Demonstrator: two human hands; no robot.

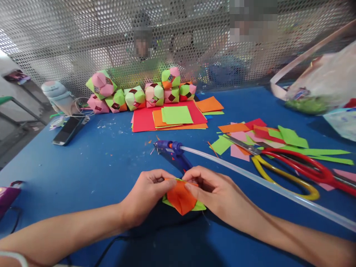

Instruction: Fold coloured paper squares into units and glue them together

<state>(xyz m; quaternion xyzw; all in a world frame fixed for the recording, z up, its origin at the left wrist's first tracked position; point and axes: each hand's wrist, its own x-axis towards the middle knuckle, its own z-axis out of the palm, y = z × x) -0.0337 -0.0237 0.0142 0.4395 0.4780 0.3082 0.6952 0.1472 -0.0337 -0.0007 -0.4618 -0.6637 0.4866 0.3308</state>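
Note:
Between my two hands is a folded paper piece (182,198), orange on the near side with lime green showing at its edges. My left hand (148,194) pinches its upper left edge between thumb and fingers. With thumb and fingers closed, my right hand (211,189) grips the upper right edge. Just beyond the hands lies a blue hot glue gun (174,154), a long clear glue stick (250,176) running from its back end toward the lower right. The fingertips partly cover the piece's top edge.
Folded paper balls (154,94) line the back by a perforated metal screen (116,48). Paper sheets (178,115) lie before them. Scissors (261,152) rest on paper scraps (239,139) at right. A phone (68,129) and bottle (59,96) are at left; a bag (325,78) stands far right.

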